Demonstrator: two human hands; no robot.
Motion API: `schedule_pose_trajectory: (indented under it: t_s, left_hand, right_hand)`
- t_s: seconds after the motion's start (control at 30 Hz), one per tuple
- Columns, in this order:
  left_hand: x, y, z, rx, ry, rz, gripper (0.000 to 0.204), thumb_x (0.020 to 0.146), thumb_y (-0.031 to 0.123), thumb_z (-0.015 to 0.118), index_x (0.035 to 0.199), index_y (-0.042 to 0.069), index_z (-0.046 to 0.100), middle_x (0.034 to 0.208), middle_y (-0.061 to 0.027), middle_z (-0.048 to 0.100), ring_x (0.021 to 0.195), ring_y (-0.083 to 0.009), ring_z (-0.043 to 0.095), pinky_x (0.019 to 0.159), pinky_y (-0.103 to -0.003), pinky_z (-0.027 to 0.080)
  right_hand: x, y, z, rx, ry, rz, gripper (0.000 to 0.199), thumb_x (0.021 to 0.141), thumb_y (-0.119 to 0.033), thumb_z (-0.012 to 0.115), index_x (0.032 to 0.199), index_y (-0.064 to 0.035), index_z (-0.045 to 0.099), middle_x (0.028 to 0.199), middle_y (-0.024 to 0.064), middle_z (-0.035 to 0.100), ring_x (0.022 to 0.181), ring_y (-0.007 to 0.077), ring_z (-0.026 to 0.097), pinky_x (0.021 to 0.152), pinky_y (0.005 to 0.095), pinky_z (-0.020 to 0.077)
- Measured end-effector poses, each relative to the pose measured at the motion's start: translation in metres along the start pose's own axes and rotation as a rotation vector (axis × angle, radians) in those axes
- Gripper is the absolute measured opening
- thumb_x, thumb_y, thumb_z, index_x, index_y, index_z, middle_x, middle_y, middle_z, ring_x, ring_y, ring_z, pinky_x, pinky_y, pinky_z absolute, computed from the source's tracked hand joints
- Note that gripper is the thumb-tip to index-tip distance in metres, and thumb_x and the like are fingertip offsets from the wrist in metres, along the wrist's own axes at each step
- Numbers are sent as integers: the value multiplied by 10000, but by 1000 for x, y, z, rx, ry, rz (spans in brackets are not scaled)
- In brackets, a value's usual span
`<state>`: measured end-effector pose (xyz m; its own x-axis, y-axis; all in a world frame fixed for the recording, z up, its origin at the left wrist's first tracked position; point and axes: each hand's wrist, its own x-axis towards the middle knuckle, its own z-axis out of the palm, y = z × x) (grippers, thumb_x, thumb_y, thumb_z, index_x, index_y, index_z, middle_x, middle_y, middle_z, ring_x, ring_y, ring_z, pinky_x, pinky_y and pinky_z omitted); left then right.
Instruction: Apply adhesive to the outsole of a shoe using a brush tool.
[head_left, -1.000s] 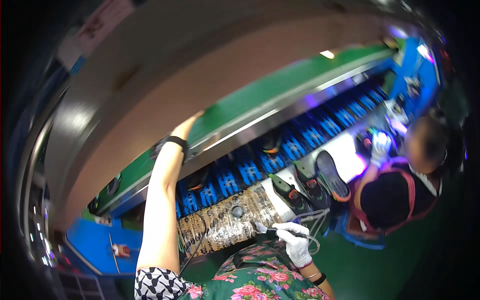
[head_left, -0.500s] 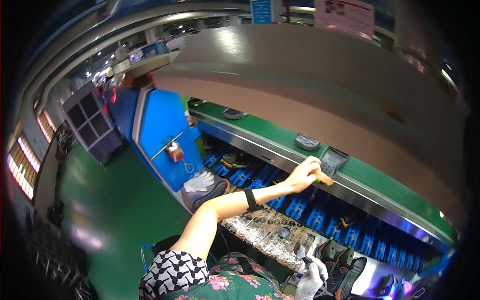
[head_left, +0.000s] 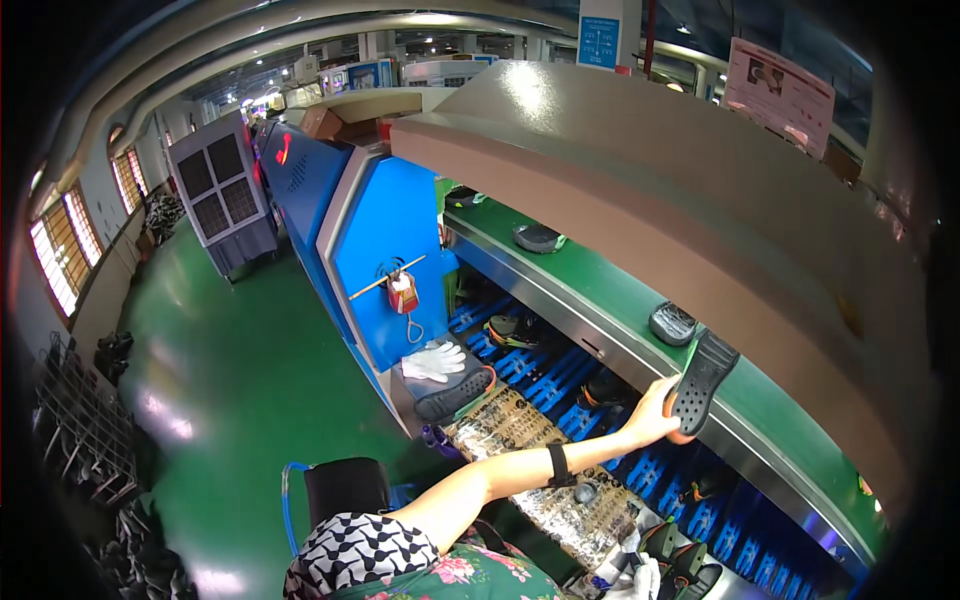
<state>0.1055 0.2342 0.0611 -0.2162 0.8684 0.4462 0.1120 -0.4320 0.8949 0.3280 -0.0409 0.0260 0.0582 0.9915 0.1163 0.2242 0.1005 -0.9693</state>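
My bare left hand [head_left: 655, 414] grips the edge of a dark shoe sole [head_left: 708, 378] with small holes and an orange rim. The sole is tilted over the metal front edge of a green conveyor belt [head_left: 600, 283]. Low in view, my right hand [head_left: 645, 580], in a white glove, is closed around something small that I cannot make out and is partly cut off by the lower edge. Dark shoe soles [head_left: 682, 560] with coloured rims lie beside it. A dark shoe piece [head_left: 672, 323] sits on the belt near my left hand.
A worn, taped board [head_left: 545, 470] with a small round cup [head_left: 585, 493] lies under my left forearm. Blue racks [head_left: 640, 470] run below the belt. A white glove [head_left: 433, 362] and another sole [head_left: 455, 393] lie by the blue panel. A brown hood [head_left: 600, 150] overhangs the belt.
My left hand has taken the sole by its edge and drawn it partly off the belt. The view has swung, so the scene sits further right and lower.
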Motion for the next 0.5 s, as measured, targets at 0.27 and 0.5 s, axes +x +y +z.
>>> schedule_pose_trajectory:
  t_s: [0.27, 0.5]
  left_hand:
    - [-28, -39, 17, -387, -143, -374, 774, 871, 151, 769, 1549, 44, 412, 1421, -150, 607, 1288, -241, 601, 1107, -376, 460]
    - [-27, -47, -1, -675, -345, -519, 497, 893, 201, 750, 1338, 35, 605, 1184, -59, 694, 1069, -142, 658, 991, -327, 518]
  right_hand:
    - [6, -31, 5, -679, 175, -501, 163, 1037, -143, 594, 1069, -41, 718, 917, 141, 676, 869, 314, 642, 804, 408, 522]
    - [18, 25, -1, -293, 185, -225, 212, 1055, -131, 576, 1169, 9, 687, 1028, 101, 709, 881, 214, 637, 800, 329, 537]
